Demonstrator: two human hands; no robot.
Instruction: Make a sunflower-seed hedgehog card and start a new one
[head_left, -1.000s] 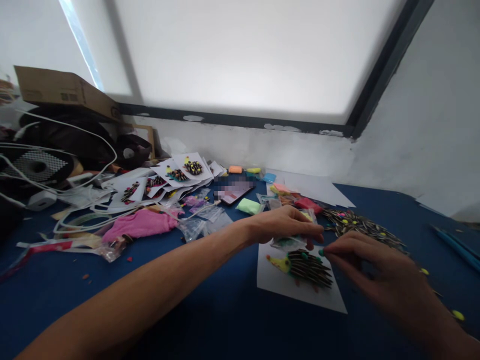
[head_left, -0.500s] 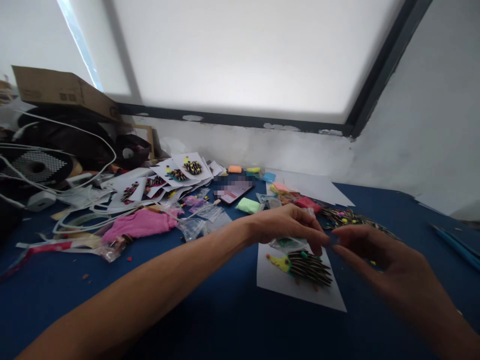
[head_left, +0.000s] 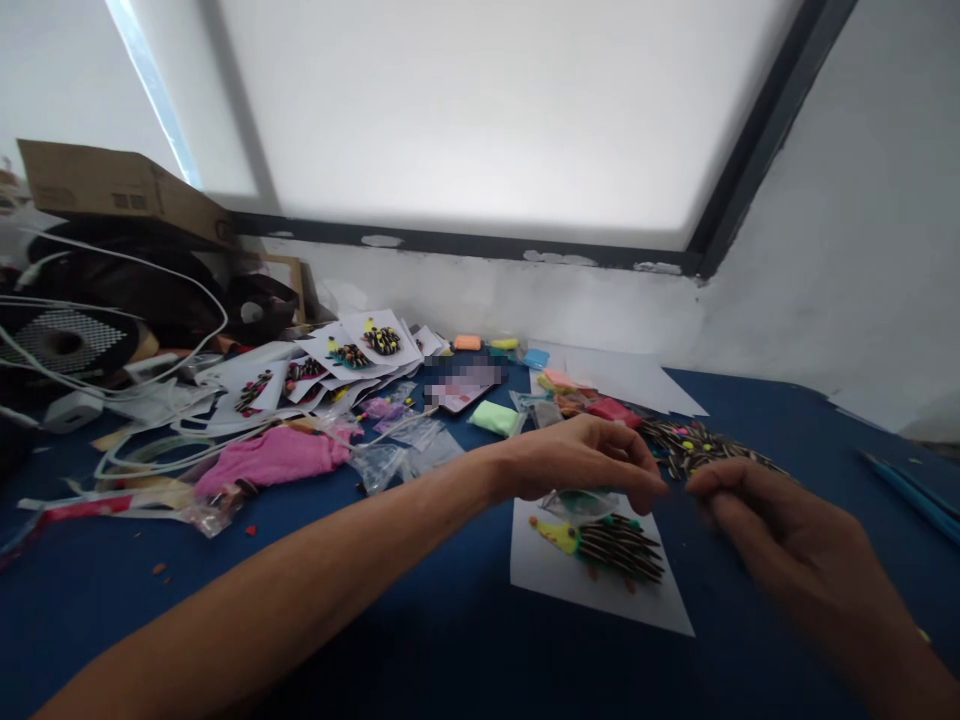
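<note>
On the big blue table [head_left: 420,630], the white paper [head_left: 551,585] lies at the near right. The left hand [head_left: 589,462] hangs over its far side, the right hand [head_left: 787,535] just to its right. Both hands' fingers are bent; I can't tell if they hold anything. The seed hedgehog [head_left: 619,552] is on the paper. A low left hand might push the clear bag [head_left: 576,506] into it and knock off the little green dots [head_left: 634,524].

Your table [head_left: 420,630] blue; on it paper [head_left: 547,585] before you, seeds [head_left: 694,450] farther right, phone [head_left: 461,395], green packet [head_left: 495,418] beyond
</note>
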